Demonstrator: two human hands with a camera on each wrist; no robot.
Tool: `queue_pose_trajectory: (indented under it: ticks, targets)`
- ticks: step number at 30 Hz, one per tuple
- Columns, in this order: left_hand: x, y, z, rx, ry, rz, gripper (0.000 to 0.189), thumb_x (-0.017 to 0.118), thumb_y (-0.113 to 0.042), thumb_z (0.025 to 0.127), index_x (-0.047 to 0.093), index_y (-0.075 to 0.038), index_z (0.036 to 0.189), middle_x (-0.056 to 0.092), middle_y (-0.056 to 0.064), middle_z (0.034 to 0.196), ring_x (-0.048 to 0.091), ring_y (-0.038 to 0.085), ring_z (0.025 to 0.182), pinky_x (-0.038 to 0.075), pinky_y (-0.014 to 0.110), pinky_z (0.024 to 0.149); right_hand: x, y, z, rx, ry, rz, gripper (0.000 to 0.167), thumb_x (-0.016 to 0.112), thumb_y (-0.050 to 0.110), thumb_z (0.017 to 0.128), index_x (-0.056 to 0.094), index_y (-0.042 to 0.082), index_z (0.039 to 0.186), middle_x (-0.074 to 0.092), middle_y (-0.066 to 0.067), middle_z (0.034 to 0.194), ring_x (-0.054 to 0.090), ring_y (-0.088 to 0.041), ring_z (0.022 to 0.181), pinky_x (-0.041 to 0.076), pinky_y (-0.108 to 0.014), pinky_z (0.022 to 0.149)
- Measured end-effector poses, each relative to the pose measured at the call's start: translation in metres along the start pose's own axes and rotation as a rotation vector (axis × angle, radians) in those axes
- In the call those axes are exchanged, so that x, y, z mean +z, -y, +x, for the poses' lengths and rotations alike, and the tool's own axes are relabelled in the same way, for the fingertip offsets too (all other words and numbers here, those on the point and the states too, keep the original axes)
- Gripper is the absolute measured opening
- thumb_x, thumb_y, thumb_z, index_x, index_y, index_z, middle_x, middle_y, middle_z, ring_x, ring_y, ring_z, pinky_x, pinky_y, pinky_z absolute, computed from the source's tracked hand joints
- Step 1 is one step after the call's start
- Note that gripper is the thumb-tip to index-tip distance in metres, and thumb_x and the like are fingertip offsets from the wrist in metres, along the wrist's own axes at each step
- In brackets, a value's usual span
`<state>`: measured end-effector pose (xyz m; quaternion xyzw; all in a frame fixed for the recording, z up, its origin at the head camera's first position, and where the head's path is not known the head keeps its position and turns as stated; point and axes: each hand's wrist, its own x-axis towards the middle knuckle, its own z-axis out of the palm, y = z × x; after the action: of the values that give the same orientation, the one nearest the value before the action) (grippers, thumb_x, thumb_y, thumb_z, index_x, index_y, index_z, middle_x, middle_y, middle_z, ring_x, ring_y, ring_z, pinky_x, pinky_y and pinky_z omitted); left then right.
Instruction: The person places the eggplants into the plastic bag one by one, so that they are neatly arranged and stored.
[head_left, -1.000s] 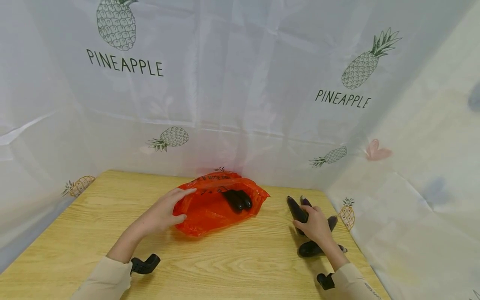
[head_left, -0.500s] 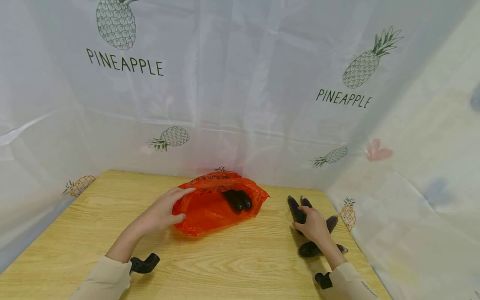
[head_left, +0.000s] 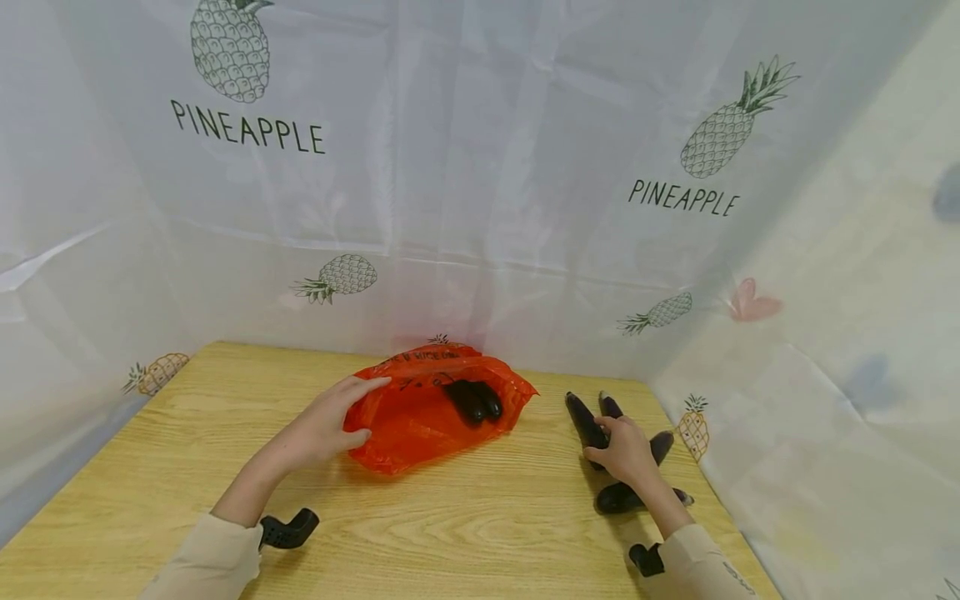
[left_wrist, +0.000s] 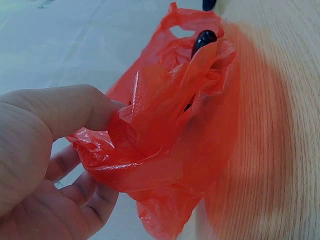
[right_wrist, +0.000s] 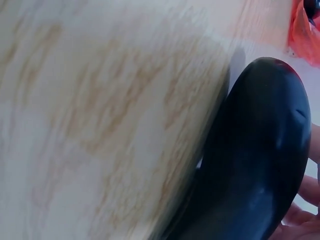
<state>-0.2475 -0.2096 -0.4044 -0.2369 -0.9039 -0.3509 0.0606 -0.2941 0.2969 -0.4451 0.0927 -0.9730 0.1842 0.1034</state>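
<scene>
An orange-red plastic bag [head_left: 408, 429] lies on its side at mid-table, its mouth facing me. Inside it two dark eggplants [head_left: 474, 402] show. My left hand [head_left: 322, 427] holds the bag's left side, thumb and fingers apart along the rim; in the left wrist view the film [left_wrist: 150, 165] runs between thumb and fingers. To the right, my right hand [head_left: 628, 454] grips an eggplant [head_left: 583, 419], which fills much of the right wrist view with fingertips [right_wrist: 311, 190] along its far side. Close around that hand lie more eggplants: one behind [head_left: 611, 405], one right [head_left: 662, 447], one in front [head_left: 619, 498].
The wooden table [head_left: 420, 533] ends at the back against a hanging pineapple-print sheet [head_left: 480, 208]. Another sheet [head_left: 817, 400] hangs along the right edge, near the eggplants. Black brackets [head_left: 288, 529] stick out from both wrists.
The gripped eggplant's far end has swung slightly left, away from the one beside it. My left hand and the bag have stayed put.
</scene>
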Motion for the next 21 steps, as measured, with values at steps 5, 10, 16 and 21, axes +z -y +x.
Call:
queue_pose_trajectory:
  ticks: [5,10,16,21]
  targets:
    - [-0.0003,0.0014,-0.0001,0.008,0.0,-0.005,0.077,0.079,-0.002,0.093,0.045,-0.011,0.161,0.05,0.019,0.153,0.052,0.044,0.137,0.055,0.057,0.101,-0.0031,0.0038,-0.0001,-0.005,0.026,-0.013,0.06,0.089,0.019,0.086,0.067,-0.011,0.133,0.066,-0.026,0.112,0.067,-0.033,0.089,0.057,-0.047,0.071]
    - [0.0015,0.0022,0.0003,0.005,-0.004,-0.001,0.077,0.079,-0.002,0.093,0.045,-0.012,0.161,0.05,0.019,0.154,0.052,0.044,0.137,0.056,0.056,0.1,-0.0036,0.0033,0.0003,-0.008,0.043,-0.009,0.061,0.089,0.019,0.086,0.066,-0.011,0.133,0.065,-0.027,0.114,0.068,-0.037,0.096,0.058,-0.051,0.075]
    - [0.0031,0.0021,0.0003,-0.004,-0.001,0.0,0.078,0.079,-0.002,0.092,0.045,-0.012,0.162,0.049,0.019,0.154,0.052,0.044,0.137,0.057,0.053,0.099,-0.0019,-0.0003,0.0023,-0.009,0.055,-0.002,0.06,0.087,0.019,0.087,0.067,-0.008,0.136,0.07,-0.027,0.117,0.07,-0.04,0.101,0.056,-0.046,0.071]
    - [0.0025,0.0022,0.0002,-0.003,0.004,-0.003,0.077,0.079,-0.002,0.093,0.045,-0.011,0.162,0.048,0.019,0.155,0.051,0.045,0.138,0.056,0.056,0.1,-0.0022,0.0002,0.0026,-0.004,0.072,0.01,0.058,0.087,0.017,0.088,0.067,-0.006,0.136,0.073,-0.026,0.115,0.072,-0.03,0.085,0.046,-0.037,0.062]
